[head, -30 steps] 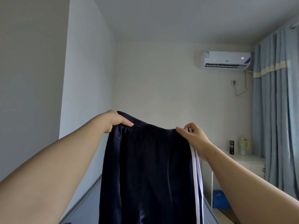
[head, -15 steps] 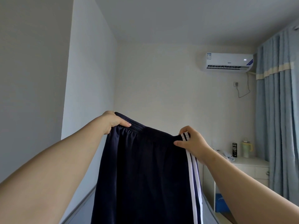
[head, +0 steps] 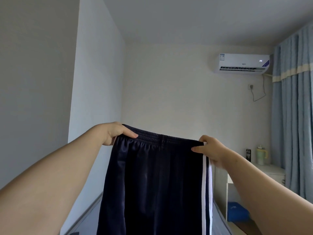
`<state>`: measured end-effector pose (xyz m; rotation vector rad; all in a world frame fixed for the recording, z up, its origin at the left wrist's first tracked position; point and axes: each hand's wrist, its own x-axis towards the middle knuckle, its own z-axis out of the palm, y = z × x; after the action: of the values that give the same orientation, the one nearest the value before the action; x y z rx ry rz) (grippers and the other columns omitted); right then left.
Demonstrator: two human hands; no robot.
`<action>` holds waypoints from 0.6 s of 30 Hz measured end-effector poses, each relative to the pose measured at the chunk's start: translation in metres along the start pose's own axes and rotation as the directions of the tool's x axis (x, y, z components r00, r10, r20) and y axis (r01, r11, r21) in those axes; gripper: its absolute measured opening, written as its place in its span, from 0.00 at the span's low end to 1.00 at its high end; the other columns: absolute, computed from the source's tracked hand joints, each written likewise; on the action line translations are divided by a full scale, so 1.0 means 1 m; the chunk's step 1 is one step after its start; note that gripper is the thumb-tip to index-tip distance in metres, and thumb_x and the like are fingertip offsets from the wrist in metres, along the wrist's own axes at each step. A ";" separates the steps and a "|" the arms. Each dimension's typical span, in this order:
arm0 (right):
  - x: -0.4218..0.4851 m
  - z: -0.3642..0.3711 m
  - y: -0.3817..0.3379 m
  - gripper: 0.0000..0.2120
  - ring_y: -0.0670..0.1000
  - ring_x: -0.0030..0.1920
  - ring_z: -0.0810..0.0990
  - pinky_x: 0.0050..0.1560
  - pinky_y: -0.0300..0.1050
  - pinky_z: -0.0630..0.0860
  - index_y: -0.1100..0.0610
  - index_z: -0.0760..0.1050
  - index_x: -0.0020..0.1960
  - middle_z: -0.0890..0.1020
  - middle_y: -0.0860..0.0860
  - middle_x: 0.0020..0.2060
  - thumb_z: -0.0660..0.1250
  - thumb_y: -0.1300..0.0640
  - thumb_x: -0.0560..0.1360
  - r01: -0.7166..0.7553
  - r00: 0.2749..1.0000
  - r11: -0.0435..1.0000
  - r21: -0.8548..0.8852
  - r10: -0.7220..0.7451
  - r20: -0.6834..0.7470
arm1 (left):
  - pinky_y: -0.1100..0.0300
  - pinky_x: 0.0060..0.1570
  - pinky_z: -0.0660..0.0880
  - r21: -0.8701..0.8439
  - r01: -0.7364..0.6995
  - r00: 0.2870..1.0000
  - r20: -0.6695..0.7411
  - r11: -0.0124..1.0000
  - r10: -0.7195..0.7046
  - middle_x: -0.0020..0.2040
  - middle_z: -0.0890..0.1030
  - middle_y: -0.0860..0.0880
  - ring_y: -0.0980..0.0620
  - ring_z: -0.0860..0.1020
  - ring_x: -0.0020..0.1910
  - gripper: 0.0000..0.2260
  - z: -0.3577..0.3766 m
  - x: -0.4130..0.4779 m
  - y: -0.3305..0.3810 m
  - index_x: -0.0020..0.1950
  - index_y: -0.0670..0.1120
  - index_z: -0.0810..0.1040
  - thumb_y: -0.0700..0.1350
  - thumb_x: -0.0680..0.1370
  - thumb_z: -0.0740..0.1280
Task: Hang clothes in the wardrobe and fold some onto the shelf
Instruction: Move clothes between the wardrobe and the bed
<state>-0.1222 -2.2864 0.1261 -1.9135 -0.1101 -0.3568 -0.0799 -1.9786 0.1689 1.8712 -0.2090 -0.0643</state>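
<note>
A pair of navy track trousers [head: 157, 184] with white side stripes hangs in front of me, held up by its elastic waistband. My left hand [head: 116, 133] grips the waistband's left end, thumb lying over the front. My right hand [head: 211, 150] pinches the right end at the striped seam. The waistband is stretched nearly level between both hands. The legs drop out of the bottom of the view. No wardrobe or shelf shows.
A white wall panel [head: 94, 99] stands at the left. A white desk [head: 264, 172] at the right carries a dark can [head: 248, 154] and a pale jug [head: 261, 156]. Blue curtains [head: 294, 107] hang far right, an air conditioner [head: 242, 64] above.
My right hand has shifted rightward and lower, pulling the waistband wider and flatter. The view has tilted slightly upward. My left hand keeps its grip.
</note>
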 end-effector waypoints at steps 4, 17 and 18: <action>-0.003 -0.005 0.004 0.07 0.56 0.38 0.84 0.34 0.47 0.80 0.62 0.76 0.52 0.84 0.59 0.41 0.66 0.63 0.74 -0.150 0.980 0.888 0.434 0.076 0.182 | 0.58 0.32 0.80 -0.205 0.057 0.995 0.096 0.977 -0.038 0.37 0.84 0.43 0.48 0.83 0.32 0.05 -0.002 -0.007 -0.018 0.36 0.40 0.85 0.39 0.66 0.69; -0.006 0.055 -0.006 0.13 0.61 0.43 0.78 0.54 0.57 0.77 0.70 0.73 0.56 0.77 0.66 0.52 0.65 0.71 0.72 -0.237 0.963 0.862 0.448 0.270 -0.009 | 0.52 0.51 0.77 -0.263 -0.155 0.916 -0.400 0.952 0.039 0.48 0.80 0.37 0.42 0.80 0.47 0.04 0.117 0.005 -0.018 0.46 0.39 0.78 0.34 0.73 0.68; -0.007 0.061 -0.012 0.11 0.61 0.44 0.78 0.57 0.58 0.76 0.69 0.74 0.55 0.78 0.65 0.51 0.64 0.71 0.73 -0.227 0.967 0.859 0.459 0.255 0.001 | 0.59 0.44 0.77 -0.185 -0.202 0.906 -0.409 0.962 0.111 0.44 0.81 0.41 0.46 0.79 0.42 0.02 0.127 0.002 -0.016 0.42 0.42 0.78 0.36 0.73 0.69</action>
<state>-0.1200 -2.2253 0.1148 -1.4256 0.0831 -0.1946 -0.0951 -2.0935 0.1152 1.5958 -0.0678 0.3877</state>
